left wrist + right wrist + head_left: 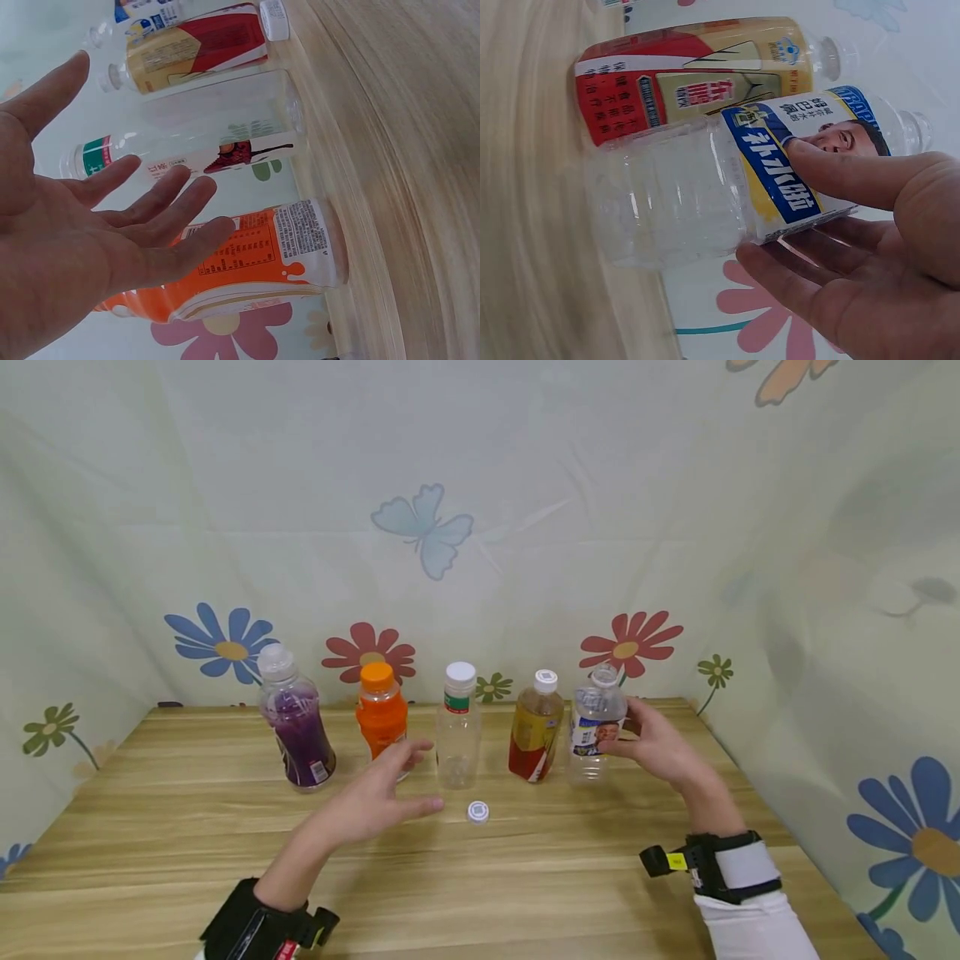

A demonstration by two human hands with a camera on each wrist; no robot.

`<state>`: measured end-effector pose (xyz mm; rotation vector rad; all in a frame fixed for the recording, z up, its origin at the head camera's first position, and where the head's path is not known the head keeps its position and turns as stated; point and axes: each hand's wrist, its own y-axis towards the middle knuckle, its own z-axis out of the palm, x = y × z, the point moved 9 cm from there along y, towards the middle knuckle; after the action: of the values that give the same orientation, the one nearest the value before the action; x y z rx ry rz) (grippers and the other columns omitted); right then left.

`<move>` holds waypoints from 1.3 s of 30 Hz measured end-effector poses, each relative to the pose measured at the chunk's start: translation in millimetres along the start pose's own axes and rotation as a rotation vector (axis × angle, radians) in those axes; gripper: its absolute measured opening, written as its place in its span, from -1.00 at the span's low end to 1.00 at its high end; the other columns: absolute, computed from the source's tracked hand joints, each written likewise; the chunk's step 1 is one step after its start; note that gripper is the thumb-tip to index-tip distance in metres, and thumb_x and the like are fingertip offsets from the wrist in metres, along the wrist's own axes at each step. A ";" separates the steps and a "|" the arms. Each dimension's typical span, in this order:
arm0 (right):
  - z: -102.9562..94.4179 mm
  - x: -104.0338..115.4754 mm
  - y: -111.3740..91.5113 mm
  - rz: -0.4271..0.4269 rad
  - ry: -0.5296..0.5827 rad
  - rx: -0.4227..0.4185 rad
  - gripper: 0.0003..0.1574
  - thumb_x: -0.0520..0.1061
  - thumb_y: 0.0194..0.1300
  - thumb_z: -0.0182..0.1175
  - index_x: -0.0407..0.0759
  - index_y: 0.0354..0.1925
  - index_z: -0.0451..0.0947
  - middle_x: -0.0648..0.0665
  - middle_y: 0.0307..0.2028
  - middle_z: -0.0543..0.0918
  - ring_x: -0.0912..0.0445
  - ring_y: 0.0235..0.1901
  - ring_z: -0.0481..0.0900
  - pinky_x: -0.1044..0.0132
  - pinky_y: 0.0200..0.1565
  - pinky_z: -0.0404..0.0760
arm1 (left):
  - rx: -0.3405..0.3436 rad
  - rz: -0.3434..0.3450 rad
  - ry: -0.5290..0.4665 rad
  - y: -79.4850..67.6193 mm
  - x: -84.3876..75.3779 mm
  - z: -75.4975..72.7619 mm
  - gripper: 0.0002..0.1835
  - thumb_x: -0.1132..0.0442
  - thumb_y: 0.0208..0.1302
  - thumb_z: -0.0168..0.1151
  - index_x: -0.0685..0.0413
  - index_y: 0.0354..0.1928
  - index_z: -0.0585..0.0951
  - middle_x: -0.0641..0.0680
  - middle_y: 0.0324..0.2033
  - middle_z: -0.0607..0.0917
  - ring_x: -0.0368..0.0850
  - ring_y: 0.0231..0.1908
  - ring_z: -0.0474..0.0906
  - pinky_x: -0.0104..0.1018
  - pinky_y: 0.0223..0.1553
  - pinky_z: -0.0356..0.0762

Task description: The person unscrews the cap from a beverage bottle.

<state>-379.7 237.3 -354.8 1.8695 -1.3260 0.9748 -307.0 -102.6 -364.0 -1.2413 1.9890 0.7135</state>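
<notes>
My right hand (663,750) grips a clear bottle (667,199) with a blue and white label, thumb across the label and fingers round the far side. The bottle stands upright on the table. My left hand (371,797) hovers with fingers spread, in front of the orange bottle (381,714), and holds nothing. Right of it stands an empty-looking clear bottle (459,743) with a green band at its neck. A small white cap (477,812) lies on the table in front of that bottle.
An amber bottle (536,727) with a red and yellow label stands just left of the gripped bottle. At the far left is a purple bottle (303,735). The wooden table (525,893) ends at a flowered cloth (600,460) behind and right.
</notes>
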 end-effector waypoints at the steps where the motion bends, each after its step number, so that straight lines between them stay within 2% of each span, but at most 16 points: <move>1: 0.8 -2.1 1.3 -0.001 0.004 -0.003 -0.08 -0.33 0.38 0.30 -0.42 0.52 0.06 -0.49 0.40 0.31 -0.41 0.41 0.22 -0.25 0.28 0.40 | 0.000 0.002 0.003 0.0 -0.2 -0.2 -0.16 -0.03 0.27 0.48 0.14 0.46 0.32 0.29 0.37 0.42 0.31 0.36 0.36 0.26 0.32 0.32; 12: -3.8 -21.9 8.6 0.019 0.032 -0.064 -0.07 -0.32 0.44 0.21 -0.44 0.55 -0.07 -0.55 0.43 0.21 -0.44 0.45 0.11 -0.31 0.34 0.27 | 0.002 0.000 0.004 0.0 0.8 -0.3 -0.18 -0.03 0.27 0.48 0.10 0.45 0.34 0.28 0.35 0.44 0.30 0.35 0.37 0.25 0.31 0.34; 22: -6.1 -29.8 10.0 0.011 0.065 -0.049 -0.06 -0.33 0.43 0.21 -0.43 0.55 -0.07 -0.55 0.43 0.20 -0.43 0.46 0.09 -0.32 0.36 0.23 | 0.002 -0.004 0.018 0.2 0.8 -0.4 -0.18 -0.04 0.27 0.48 0.09 0.45 0.34 0.28 0.34 0.45 0.28 0.34 0.38 0.26 0.31 0.34; 29: -6.4 -31.3 9.2 0.036 0.058 -0.033 0.02 -0.29 0.37 0.30 -0.41 0.55 -0.06 -0.52 0.45 0.19 -0.41 0.46 0.09 -0.32 0.37 0.21 | 0.003 -0.008 0.015 -0.3 1.3 0.2 -0.18 -0.04 0.26 0.49 0.09 0.45 0.35 0.28 0.35 0.45 0.28 0.35 0.38 0.25 0.31 0.34; 33: -11.3 -29.5 7.1 0.065 0.035 -0.076 0.09 -0.20 0.39 0.33 -0.41 0.57 -0.12 -0.52 0.47 0.15 -0.41 0.47 0.07 -0.34 0.36 0.20 | 0.002 -0.006 0.016 -0.7 1.1 -0.1 -0.19 -0.03 0.26 0.49 0.09 0.44 0.35 0.27 0.34 0.45 0.29 0.34 0.38 0.25 0.32 0.33; 39: -23.9 -13.9 -0.6 0.067 -0.013 -0.186 0.17 -0.12 0.36 0.39 -0.39 0.58 -0.14 -0.53 0.46 0.14 -0.39 0.46 0.09 -0.33 0.38 0.18 | 0.007 -0.005 0.013 -0.8 0.2 0.5 -0.19 -0.01 0.26 0.49 0.09 0.44 0.35 0.27 0.36 0.44 0.30 0.36 0.37 0.25 0.33 0.31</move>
<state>-387.1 264.0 -354.2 1.7035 -1.4438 0.8429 -306.2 -102.6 -364.6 -1.2497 1.9967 0.6964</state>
